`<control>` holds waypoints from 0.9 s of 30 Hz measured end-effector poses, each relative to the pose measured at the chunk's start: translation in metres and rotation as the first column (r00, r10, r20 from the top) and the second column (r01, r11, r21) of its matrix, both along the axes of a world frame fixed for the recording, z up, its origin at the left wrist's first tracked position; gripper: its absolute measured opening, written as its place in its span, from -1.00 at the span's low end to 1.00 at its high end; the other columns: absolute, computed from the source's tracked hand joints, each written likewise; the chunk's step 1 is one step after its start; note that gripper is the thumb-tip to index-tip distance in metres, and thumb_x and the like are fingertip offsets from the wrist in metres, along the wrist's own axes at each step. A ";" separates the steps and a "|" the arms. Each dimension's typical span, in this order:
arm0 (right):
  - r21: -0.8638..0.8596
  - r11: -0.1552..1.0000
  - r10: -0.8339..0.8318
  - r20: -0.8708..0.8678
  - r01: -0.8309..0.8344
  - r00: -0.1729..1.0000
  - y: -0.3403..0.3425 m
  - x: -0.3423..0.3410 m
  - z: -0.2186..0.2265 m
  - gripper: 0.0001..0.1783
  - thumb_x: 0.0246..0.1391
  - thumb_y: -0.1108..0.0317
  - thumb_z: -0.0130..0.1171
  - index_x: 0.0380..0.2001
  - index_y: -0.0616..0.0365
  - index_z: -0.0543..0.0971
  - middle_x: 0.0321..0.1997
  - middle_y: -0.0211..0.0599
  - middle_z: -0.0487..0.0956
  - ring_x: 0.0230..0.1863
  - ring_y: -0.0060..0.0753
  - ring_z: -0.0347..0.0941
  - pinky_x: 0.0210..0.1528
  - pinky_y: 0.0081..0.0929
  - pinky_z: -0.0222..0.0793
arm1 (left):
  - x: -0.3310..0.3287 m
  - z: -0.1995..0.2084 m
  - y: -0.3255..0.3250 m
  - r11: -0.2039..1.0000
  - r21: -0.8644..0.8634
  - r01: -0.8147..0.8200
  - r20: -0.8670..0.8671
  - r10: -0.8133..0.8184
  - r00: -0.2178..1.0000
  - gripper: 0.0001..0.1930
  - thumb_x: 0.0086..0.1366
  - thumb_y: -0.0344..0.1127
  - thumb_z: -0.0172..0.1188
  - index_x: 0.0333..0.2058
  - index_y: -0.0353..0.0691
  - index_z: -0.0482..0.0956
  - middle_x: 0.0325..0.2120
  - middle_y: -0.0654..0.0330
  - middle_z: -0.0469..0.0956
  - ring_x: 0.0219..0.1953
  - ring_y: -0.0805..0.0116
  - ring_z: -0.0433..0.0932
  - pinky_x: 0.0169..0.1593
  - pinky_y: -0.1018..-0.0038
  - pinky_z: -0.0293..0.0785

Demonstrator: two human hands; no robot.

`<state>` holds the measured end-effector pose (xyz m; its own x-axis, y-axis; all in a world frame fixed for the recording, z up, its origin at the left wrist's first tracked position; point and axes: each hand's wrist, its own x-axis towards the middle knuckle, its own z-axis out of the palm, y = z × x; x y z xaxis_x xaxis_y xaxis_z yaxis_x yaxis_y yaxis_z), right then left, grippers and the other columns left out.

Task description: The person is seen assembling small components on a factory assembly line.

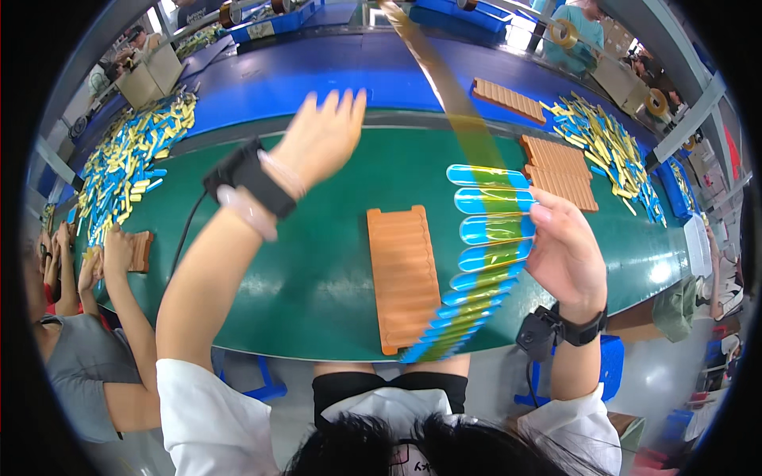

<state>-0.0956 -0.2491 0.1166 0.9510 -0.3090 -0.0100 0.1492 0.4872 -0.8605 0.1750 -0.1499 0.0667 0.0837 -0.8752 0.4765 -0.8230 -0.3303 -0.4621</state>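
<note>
Many blue pieces (474, 258): sit side by side under yellow tape (452, 91); we judge this row's joining largely done.
Taped strip (498, 230): slants to the right of our grooved brown tray (403, 278), its lower end by the near edge of the surface (317, 285).
Right hand (567, 250): our fingers pinch the strip's right edge near its far end.
Left hand (324, 143): our fingers spread loosely above the surface, far left of the strip, gripping nothing visible.
Work left: tape runs uncut to the far side; left heap (131, 159) and right heap (599, 147) hold loose pieces.
</note>
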 end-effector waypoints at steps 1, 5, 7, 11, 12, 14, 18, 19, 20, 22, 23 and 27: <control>-0.006 1.000 -0.005 0.014 0.005 1.000 -0.007 -0.005 -0.003 -0.77 0.05 0.41 -0.04 -0.22 0.31 0.40 -0.37 -0.42 0.49 -0.39 -0.77 0.39 -0.35 -0.68 0.32 | -0.021 0.004 0.005 0.972 0.117 0.204 -0.006 -0.205 0.979 -0.54 -0.02 -0.41 0.00 -0.04 -0.15 0.30 -0.20 0.14 0.38 -0.12 0.16 0.36 -0.22 0.34 0.33; -0.002 0.998 -0.059 -0.067 0.059 0.996 -0.028 -0.016 -0.021 -0.76 0.05 0.41 -0.05 -0.21 0.32 0.39 -0.35 -0.39 0.49 -0.38 -0.72 0.41 -0.32 -0.64 0.35 | -0.098 -0.025 0.041 0.668 0.149 0.729 -0.404 -0.632 0.661 -0.54 -0.05 -0.42 0.00 -0.07 -0.18 0.32 -0.12 0.21 0.35 0.06 0.32 0.25 -0.03 0.39 0.25; -0.041 0.999 -0.005 -0.168 -0.002 0.986 -0.024 -0.007 -0.024 -0.76 0.05 0.39 -0.04 -0.23 0.32 0.39 -0.33 -0.38 0.50 -0.35 -0.63 0.44 -0.28 -0.60 0.38 | -0.107 -0.036 0.047 0.670 0.086 0.738 -0.477 -0.622 0.621 -0.58 -0.01 -0.40 -0.02 -0.09 -0.16 0.34 -0.13 0.23 0.37 0.07 0.35 0.24 0.00 0.40 0.22; 0.004 0.983 0.176 -0.275 -0.182 0.945 -0.030 0.013 -0.046 -0.83 0.08 0.32 -0.03 -0.34 0.20 0.42 -0.40 -0.41 0.49 -0.42 -0.61 0.43 -0.33 -0.60 0.36 | -0.091 -0.022 0.050 0.773 0.255 0.581 -0.427 -0.450 0.785 -0.65 0.03 -0.35 -0.06 -0.14 -0.17 0.38 -0.14 0.23 0.38 0.01 0.38 0.29 0.01 0.41 0.20; -0.006 0.978 0.195 -0.313 -0.208 0.929 -0.026 0.020 -0.045 -0.83 0.08 0.31 -0.03 -0.37 0.19 0.43 -0.43 -0.45 0.48 -0.44 -0.64 0.40 -0.34 -0.62 0.34 | -0.080 -0.019 0.055 0.801 0.328 0.501 -0.386 -0.370 0.845 -0.65 0.02 -0.35 -0.06 -0.15 -0.17 0.38 -0.14 0.23 0.38 -0.01 0.39 0.31 0.01 0.41 0.19; -0.043 0.961 0.244 -0.331 -0.273 0.912 -0.025 0.033 -0.054 -0.82 0.08 0.28 -0.02 -0.38 0.19 0.44 -0.44 -0.47 0.47 -0.44 -0.68 0.37 -0.33 -0.65 0.32 | -0.040 -0.019 0.068 0.839 0.301 0.453 -0.413 -0.314 0.855 -0.66 0.00 -0.37 -0.04 -0.17 -0.17 0.38 -0.17 0.18 0.39 -0.05 0.37 0.34 -0.02 0.36 0.21; -0.058 0.924 0.326 -0.395 -0.378 0.859 -0.018 0.055 -0.070 -0.81 0.08 0.25 -0.01 -0.41 0.15 0.44 -0.44 -0.52 0.45 -0.44 -0.75 0.34 -0.36 -0.74 0.29 | 0.053 -0.025 0.095 0.891 0.452 0.045 -0.279 0.094 0.956 -0.60 -0.11 -0.37 0.14 -0.20 -0.14 0.35 -0.24 0.26 0.43 -0.10 0.38 0.39 -0.03 0.29 0.20; -0.028 0.915 0.362 -0.385 -0.403 0.849 -0.015 0.059 -0.073 -0.83 0.08 0.29 -0.02 -0.41 0.17 0.44 -0.42 -0.49 0.46 -0.41 -0.71 0.35 -0.33 -0.71 0.30 | 0.076 -0.021 0.108 0.876 0.482 -0.019 -0.304 0.188 0.934 -0.43 -0.24 -0.40 0.26 -0.15 -0.13 0.30 -0.20 0.26 0.40 -0.07 0.35 0.37 -0.01 0.25 0.17; -0.001 0.907 0.389 -0.376 -0.421 0.841 -0.013 0.060 -0.076 -0.84 0.08 0.33 -0.03 -0.41 0.19 0.44 -0.40 -0.47 0.47 -0.38 -0.67 0.37 -0.31 -0.69 0.31 | 0.086 -0.007 0.116 0.832 0.550 -0.072 -0.327 0.294 0.898 -0.27 -0.38 -0.43 0.34 -0.10 -0.09 0.24 -0.14 0.26 0.37 -0.04 0.32 0.34 0.01 0.22 0.15; 0.004 0.900 0.402 -0.393 -0.435 0.827 -0.013 0.059 -0.082 -0.85 0.08 0.32 -0.03 -0.41 0.18 0.44 -0.40 -0.47 0.46 -0.37 -0.65 0.37 -0.28 -0.66 0.31 | 0.109 -0.006 0.116 0.814 0.560 -0.153 -0.310 0.377 0.873 -0.20 -0.44 -0.43 0.37 -0.09 -0.07 0.21 -0.10 0.27 0.34 -0.02 0.30 0.32 0.02 0.19 0.14; 0.006 0.893 0.415 -0.393 -0.449 0.821 -0.013 0.063 -0.089 -0.83 0.09 0.29 -0.03 -0.42 0.15 0.44 -0.41 -0.49 0.45 -0.38 -0.67 0.37 -0.28 -0.67 0.31 | 0.120 -0.007 0.119 0.815 0.556 -0.162 -0.298 0.377 0.877 -0.20 -0.44 -0.43 0.37 -0.09 -0.07 0.21 -0.10 0.27 0.34 -0.02 0.30 0.32 0.02 0.19 0.14; 0.026 0.886 0.433 -0.400 -0.463 0.808 -0.015 0.069 -0.101 -0.83 0.09 0.28 -0.04 -0.41 0.14 0.45 -0.39 -0.48 0.45 -0.36 -0.66 0.37 -0.23 -0.66 0.31 | 0.154 -0.017 0.136 0.708 0.590 -0.388 -0.276 0.629 0.727 -0.20 -0.43 -0.43 0.37 -0.07 -0.05 0.22 -0.13 0.24 0.38 -0.04 0.24 0.35 0.00 0.22 0.15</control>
